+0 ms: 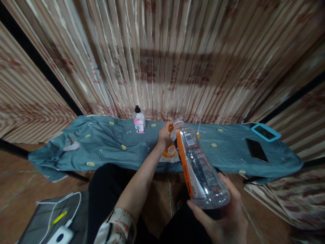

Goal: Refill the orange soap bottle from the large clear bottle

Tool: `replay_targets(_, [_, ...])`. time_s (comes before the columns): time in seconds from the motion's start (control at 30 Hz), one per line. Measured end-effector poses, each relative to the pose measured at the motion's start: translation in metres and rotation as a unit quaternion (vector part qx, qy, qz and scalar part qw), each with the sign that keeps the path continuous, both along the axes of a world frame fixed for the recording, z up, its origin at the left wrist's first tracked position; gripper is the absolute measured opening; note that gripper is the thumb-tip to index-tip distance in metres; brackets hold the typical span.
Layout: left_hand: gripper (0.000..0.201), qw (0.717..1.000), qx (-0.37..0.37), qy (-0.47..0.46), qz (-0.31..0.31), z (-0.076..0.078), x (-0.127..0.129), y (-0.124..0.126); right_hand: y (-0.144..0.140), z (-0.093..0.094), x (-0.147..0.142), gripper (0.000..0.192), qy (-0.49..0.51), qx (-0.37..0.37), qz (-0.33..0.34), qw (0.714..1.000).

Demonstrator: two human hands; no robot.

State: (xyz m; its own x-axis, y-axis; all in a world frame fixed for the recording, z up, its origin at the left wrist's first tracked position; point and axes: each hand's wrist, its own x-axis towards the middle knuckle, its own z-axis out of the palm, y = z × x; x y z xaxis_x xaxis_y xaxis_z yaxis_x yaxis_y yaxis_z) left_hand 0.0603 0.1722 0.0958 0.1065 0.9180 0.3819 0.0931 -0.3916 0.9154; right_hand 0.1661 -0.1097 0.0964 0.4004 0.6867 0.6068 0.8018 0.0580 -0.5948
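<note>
While the right hand [223, 213] cups the base of a clear plastic bottle [198, 166], its grip wrapped round the bottom end with thumb and fingers on either side, the bottle lies tilted, its open neck pointing away toward the surface [106, 145]. The bottle looks empty and wears an orange and white label running along its length. The left hand [165, 135] reaches forward to the bottle's mouth, its grip pinched on a small orange cap [171, 127] just beside the neck; whether the cap touches the rim cannot be told. Beneath the left hand, on the surface's near edge, lies an orange and white packet [169, 154], partly hidden by the wrist. The surface is draped in a teal cloth with small yellow motifs. Standing upright near its far edge is a small pink-labelled bottle with a black cap [139, 120]. Well apart to the right lie a dark phone [256, 149] and a blue-framed device [265, 132]. A striped curtain [177, 57] hangs behind. On the floor at lower left sits a white charger with cable [59, 234].
</note>
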Motion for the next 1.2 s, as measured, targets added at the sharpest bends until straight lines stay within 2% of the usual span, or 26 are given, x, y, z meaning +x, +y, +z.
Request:
replay_targets(0.3, [0.025, 1.0, -0.025, 0.017, -0.002, 0.0034, -0.0011, -0.0014, 0.0029, -0.0012, 0.0003, 0.099, -0.004, 0.013, -0.001, 1.0])
replay_targets(0.67, [0.024, 0.999, -0.014, 0.032, 0.002, 0.0069, -0.0024, -0.0045, 0.0014, -0.002, 0.0011, 0.099, 0.003, 0.002, 0.001, 1.0])
replay_targets(0.8, [0.024, 0.999, -0.005, 0.035, -0.002, 0.0091, -0.0037, -0.0056, 0.0032, 0.0008, -0.0013, 0.098, 0.0, 0.02, 0.007, 1.0])
replay_targets(1.2, [0.024, 0.999, -0.013, 0.036, 0.002, 0.0074, -0.0036, -0.004, 0.0031, 0.0005, -0.0038, 0.099, 0.032, 0.016, 0.004, 0.999])
